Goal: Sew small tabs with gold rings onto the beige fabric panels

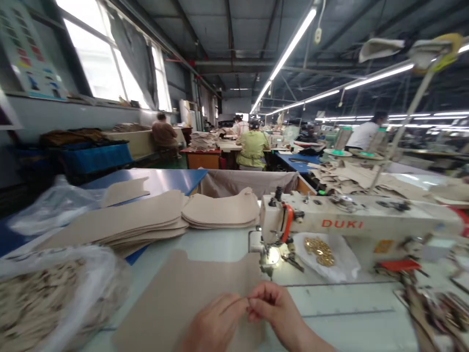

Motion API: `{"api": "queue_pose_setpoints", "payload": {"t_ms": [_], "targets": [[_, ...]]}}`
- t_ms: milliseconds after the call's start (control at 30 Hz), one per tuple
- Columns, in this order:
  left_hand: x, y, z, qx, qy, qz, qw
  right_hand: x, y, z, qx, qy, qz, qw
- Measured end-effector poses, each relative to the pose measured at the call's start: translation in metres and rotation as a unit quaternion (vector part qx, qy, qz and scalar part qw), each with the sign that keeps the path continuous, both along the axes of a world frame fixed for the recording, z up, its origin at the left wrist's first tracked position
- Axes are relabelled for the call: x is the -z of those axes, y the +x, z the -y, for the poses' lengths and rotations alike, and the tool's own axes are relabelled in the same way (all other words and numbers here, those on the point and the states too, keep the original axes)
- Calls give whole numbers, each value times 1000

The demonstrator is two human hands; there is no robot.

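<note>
My left hand [214, 322] and my right hand [274, 310] meet at the bottom middle of the head view, fingertips pinched together on something small I cannot make out. Both rest over a beige fabric piece [176, 298] lying flat on the pale table [348, 313]. Just beyond my fingers is the needle area [273, 256] of a white DUKI sewing machine [359, 225], lit by its small lamp.
Stacks of beige cut pieces [154, 220] lie behind the fabric. A clear plastic bag [47, 298] of small parts sits at the left. Gold metal pieces [319, 250] lie on white cloth under the machine arm. Other workers sit at distant tables.
</note>
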State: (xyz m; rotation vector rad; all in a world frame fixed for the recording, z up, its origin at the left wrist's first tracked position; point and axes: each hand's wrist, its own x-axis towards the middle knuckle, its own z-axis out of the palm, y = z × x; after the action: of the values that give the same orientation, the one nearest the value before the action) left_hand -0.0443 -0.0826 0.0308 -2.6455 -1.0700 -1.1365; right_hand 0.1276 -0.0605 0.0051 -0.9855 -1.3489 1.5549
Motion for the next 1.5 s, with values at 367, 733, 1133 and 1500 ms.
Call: {"api": "queue_pose_setpoints", "payload": {"t_ms": [367,733,1133,1500], "targets": [[-14,13,-70,-101,-381,101,913,-25,74,-17,167,190,207,945],[8,13,-86,-134,-383,140,903,-32,145,-100,139,241,589,759],[6,11,-83,-125,-396,152,897,-31,137,-112,167,202,608,749],[4,12,-81,-118,-399,170,893,-28,145,-91,245,207,387,865]]}}
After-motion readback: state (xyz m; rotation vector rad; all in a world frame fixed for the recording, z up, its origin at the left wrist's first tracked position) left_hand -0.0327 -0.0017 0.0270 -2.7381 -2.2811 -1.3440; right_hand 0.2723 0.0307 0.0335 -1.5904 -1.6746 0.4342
